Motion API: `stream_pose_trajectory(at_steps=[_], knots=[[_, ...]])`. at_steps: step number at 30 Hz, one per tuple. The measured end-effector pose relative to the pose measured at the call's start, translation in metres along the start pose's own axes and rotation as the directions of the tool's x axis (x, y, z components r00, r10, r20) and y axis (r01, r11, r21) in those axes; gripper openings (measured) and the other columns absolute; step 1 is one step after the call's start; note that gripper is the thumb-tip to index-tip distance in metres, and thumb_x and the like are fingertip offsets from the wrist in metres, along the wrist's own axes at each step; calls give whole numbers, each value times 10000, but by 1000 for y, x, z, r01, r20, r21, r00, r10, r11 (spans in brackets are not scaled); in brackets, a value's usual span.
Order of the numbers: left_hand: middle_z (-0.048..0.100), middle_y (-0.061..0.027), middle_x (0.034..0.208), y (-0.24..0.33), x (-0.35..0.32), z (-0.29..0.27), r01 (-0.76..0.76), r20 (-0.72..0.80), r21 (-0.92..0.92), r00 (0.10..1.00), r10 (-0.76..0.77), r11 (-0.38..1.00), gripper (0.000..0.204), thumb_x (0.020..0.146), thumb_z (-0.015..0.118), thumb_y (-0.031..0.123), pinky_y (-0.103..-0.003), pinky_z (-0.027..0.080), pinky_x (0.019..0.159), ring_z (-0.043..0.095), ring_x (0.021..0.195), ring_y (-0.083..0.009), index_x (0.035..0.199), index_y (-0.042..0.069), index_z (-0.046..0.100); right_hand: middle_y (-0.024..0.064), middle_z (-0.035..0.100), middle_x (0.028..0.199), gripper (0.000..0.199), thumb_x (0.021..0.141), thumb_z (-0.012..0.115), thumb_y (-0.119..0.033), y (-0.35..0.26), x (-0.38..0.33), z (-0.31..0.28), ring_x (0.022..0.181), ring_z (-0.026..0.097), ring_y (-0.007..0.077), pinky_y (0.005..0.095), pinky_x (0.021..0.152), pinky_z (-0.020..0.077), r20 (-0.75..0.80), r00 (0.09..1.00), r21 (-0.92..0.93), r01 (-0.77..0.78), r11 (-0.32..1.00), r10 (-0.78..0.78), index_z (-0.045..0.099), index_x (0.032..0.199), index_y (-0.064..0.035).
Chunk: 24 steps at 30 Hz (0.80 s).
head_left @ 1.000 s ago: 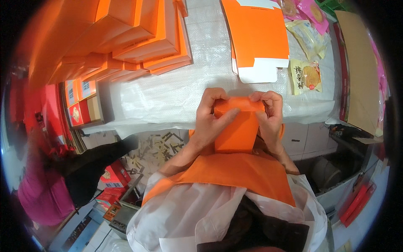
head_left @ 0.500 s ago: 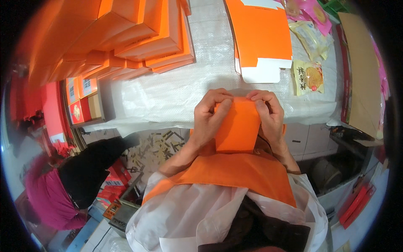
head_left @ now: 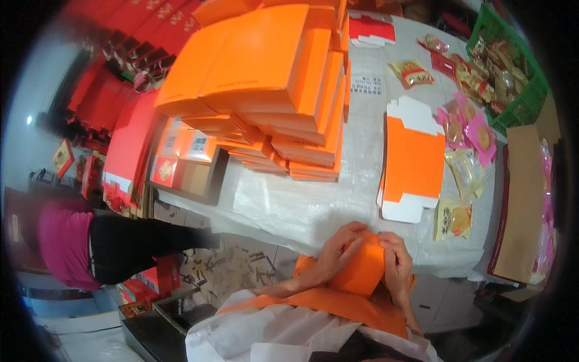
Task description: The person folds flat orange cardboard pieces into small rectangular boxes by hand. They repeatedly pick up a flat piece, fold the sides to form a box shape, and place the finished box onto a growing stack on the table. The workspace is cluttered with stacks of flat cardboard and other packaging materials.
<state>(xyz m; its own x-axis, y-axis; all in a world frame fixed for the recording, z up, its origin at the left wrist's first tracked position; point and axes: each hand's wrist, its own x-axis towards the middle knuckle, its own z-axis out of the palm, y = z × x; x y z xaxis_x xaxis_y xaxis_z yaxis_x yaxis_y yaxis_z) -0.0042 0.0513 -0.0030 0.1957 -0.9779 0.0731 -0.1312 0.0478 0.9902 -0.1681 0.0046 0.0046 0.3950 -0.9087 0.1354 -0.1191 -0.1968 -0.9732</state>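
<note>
A small orange box [head_left: 360,271] of smooth, thin card, with flat sides and straight folds, is held in front of the body, at the near edge of the table [head_left: 274,211]. Its upper edge is gripped from the left by the left hand [head_left: 338,252] and from the right by the right hand [head_left: 395,259], with bent fingers, so this edge is partly covered. The table is dressed with a white woven plastic sheet, slightly shiny and wrinkled.

Beyond the hands, flat card blanks [head_left: 413,160], orange with white flaps, are laid in a pile. Just beside them, a yellowish packet [head_left: 453,220] of crinkled, clear film is seen, with a round biscuit inside. At the left, a high stack of orange boxes [head_left: 253,60] is placed, by which a part of the table is hidden. Near it, a tray [head_left: 218,175] with smaller boxes is set. At the far right, packets are contained in a green plastic basket [head_left: 535,99], and a brown cardboard box [head_left: 522,205] is placed nearer. The floor at the left is littered with scraps [head_left: 232,271].
</note>
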Motion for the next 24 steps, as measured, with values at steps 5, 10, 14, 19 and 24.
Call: stream_pose_trajectory(at_steps=[5, 10, 14, 19, 24], knots=[[521, -151, 1090, 4, -8, -2, -51, -39, 1, 998, 51, 999, 128, 848, 516, 57, -285, 401, 852, 510, 998, -242, 953, -11, 546, 159, 412, 1268, 337, 804, 458, 31, -18, -11, 0, 1126, 455, 269, 316, 890, 383, 10, 996, -22, -89, 996, 89, 467, 1140, 17], [486, -131, 1135, 26, 8, -25, -203, -188, -165, 967, 171, 965, 287, 866, 472, 40, -263, 387, 855, 475, 1001, -171, 1151, 27, 445, 169, 302, 1328, 728, 760, 454, 42, -24, -35, 7, 1202, 350, 227, 314, 961, 313, 355, 913, 355, -329, 875, 200, 53, 1366, 1], [348, -147, 1293, 80, -4, -32, -166, -121, -332, 984, 133, 929, 501, 872, 468, 67, -295, 347, 928, 379, 1162, -198, 1321, 39, 248, 156, 291, 1332, 689, 771, 458, 14, -26, -24, 9, 1189, 349, 222, 339, 976, 293, 104, 992, 269, -102, 958, 77, 96, 1356, 11], [248, -161, 1371, 95, -27, -62, -326, -168, 324, 904, 394, 888, 630, 850, 528, 143, -359, 197, 1037, 265, 1264, -270, 1337, -56, 183, 149, 260, 1351, 725, 818, 577, -175, -71, 21, 23, 1222, 320, 264, 389, 975, 308, 231, 943, 573, 69, 816, -241, 122, 1352, 12], [292, -158, 1364, 176, 35, -147, -451, -598, 285, 606, 524, 846, 542, 868, 466, 115, -343, 286, 1003, 339, 1230, -233, 1334, -29, 229, 174, 321, 1310, 578, 842, 568, -181, -93, 54, 19, 1111, 456, 255, 341, 826, 446, 269, 870, 524, 228, 821, -414, 277, 1303, 9]])
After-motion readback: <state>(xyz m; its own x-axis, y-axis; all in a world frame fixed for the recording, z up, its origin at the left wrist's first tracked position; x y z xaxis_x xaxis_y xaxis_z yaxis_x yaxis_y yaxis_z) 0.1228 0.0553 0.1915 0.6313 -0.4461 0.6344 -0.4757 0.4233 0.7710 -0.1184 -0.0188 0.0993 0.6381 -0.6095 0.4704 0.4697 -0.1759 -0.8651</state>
